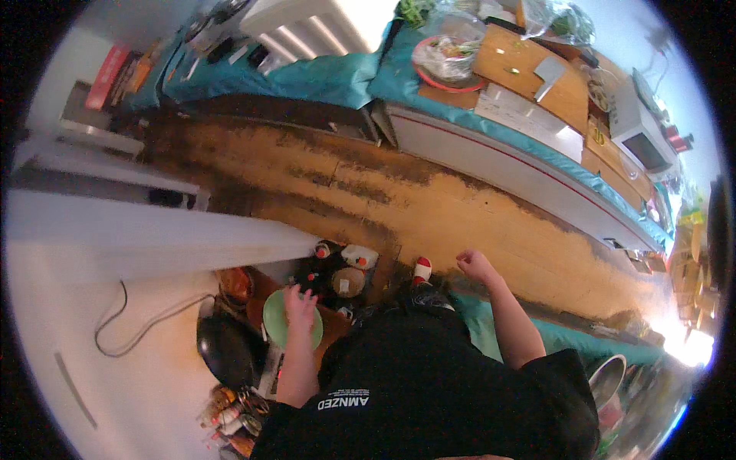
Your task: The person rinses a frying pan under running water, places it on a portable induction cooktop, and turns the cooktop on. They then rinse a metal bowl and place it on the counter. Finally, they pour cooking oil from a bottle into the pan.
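Observation:
My left hand [302, 308] is over a round light-green dish [277, 320], its fingers spread apart. Whether the fingertips touch the dish I cannot tell. Beside the dish, on its left, is a black wok or pan [224, 346]. Out to the right, my right hand [475, 265] hangs in the air above the floor, its fingers curled in, and nothing shows in them. Beyond the left hand, several bottles and jugs with red caps [359, 257] stand together near a round tan lid [349, 282].
Across the worn yellow-brown floor [429, 199] runs a counter with a teal cover [452, 107]. On it are a cutting board [506, 57], a cleaver [549, 75], a red-rimmed tray [448, 65] and a microwave [644, 134]. A white cabinet [192, 234] juts in from the left.

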`<state>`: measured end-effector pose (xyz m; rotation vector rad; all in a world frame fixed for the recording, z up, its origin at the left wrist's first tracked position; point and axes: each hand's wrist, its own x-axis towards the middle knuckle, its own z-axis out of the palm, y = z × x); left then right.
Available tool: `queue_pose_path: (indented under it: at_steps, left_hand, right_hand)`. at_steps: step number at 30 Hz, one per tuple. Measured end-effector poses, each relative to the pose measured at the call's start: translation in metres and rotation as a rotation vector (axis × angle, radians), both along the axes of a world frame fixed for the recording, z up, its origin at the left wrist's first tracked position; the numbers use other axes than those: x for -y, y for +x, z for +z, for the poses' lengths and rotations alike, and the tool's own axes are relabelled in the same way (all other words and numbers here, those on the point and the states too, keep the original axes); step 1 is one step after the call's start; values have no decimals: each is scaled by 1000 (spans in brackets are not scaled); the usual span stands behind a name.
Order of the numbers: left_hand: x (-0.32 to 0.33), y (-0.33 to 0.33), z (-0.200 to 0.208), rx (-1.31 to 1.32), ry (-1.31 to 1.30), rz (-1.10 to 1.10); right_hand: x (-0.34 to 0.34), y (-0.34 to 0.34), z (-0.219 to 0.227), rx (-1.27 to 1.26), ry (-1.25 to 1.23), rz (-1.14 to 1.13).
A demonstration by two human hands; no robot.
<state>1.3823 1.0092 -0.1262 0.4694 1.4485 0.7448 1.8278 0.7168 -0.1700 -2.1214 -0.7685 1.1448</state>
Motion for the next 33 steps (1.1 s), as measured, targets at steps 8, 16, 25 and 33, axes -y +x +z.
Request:
queue_pose_path:
  at_steps: [8, 16, 25, 33]
  left_hand:
    - [-85, -17, -23, -67, -69, 235]
    - [-148, 115, -46, -200, -122, -403]
    - [-122, 468, -70, -565, 225, -1977]
    - [11, 722, -73, -458, 324, -2230]
  right_hand:
    - [95, 45, -26, -56, -158, -285]
    - [186, 34, -43, -59, -62, -785]
    - [210, -8, -30, -14, -239, -1245]
    - [190, -26, 8, -91, -71, -1853]
